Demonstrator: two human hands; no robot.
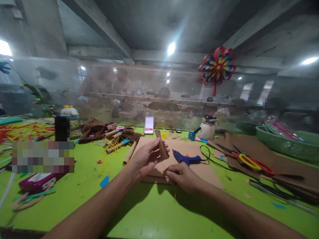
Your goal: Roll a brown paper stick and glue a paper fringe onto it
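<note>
Pinching pleated brown paper [163, 149] mid-frame with our left fingers [155, 143], right fingers [172, 175] pressed together, we might get burned if we brush the blue plastic glue gun [188, 160].

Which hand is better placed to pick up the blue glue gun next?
Probably your right hand: it is close to the blue glue gun, while your left hand holds the pleated brown paper.

A lit phone [149, 124] stands upright; a green basket [281, 145] holds what may be plastic packets [282, 129].
</note>
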